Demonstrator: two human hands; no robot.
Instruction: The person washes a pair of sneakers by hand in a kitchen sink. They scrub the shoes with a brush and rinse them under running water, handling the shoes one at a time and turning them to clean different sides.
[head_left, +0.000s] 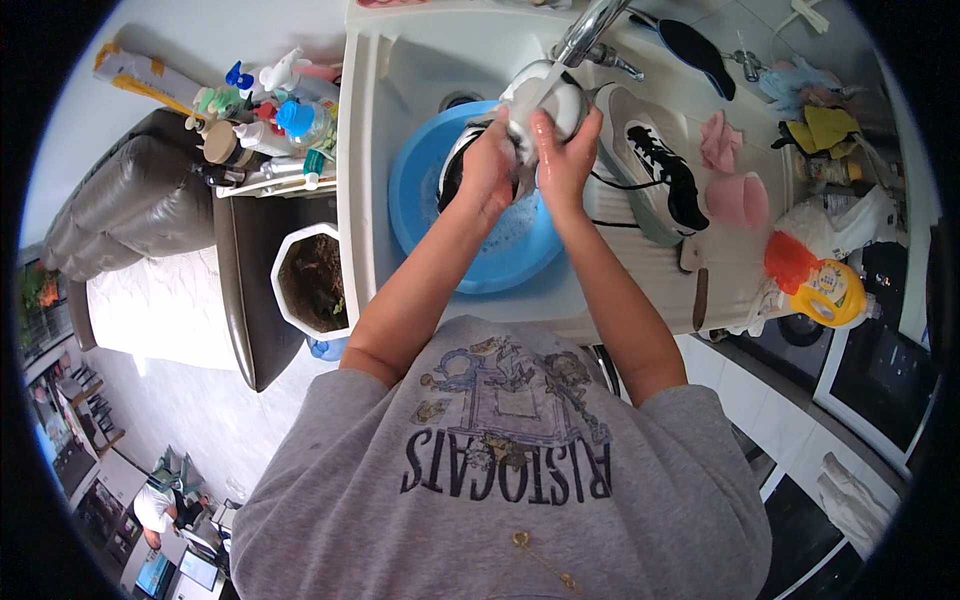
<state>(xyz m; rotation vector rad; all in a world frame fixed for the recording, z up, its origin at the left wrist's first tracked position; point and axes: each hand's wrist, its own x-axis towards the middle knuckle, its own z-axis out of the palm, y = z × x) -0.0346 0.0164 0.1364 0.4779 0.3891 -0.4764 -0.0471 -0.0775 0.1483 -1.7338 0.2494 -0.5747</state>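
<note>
My left hand (486, 166) and my right hand (562, 154) grip a wet black-and-white sneaker (562, 109) between them. Water from the chrome faucet (592, 34) runs onto its sole. Beneath the shoe is a round blue plastic basin (480, 281) of sudsy water, set inside the white sink (364, 172). Foam clings to my left hand, and the fingers of both hands are partly hidden by the shoe. A second black-and-white sneaker (656, 161) with dark laces lies on the ribbed drainboard at the right.
Right of the second sneaker are a pink cloth (721, 141), a pink cup (736, 200) and a yellow detergent bottle (829, 294). Pump bottles (300, 120) crowd a shelf left of the sink, above an octagonal planter (281, 300). A person (157, 510) is far off at lower left.
</note>
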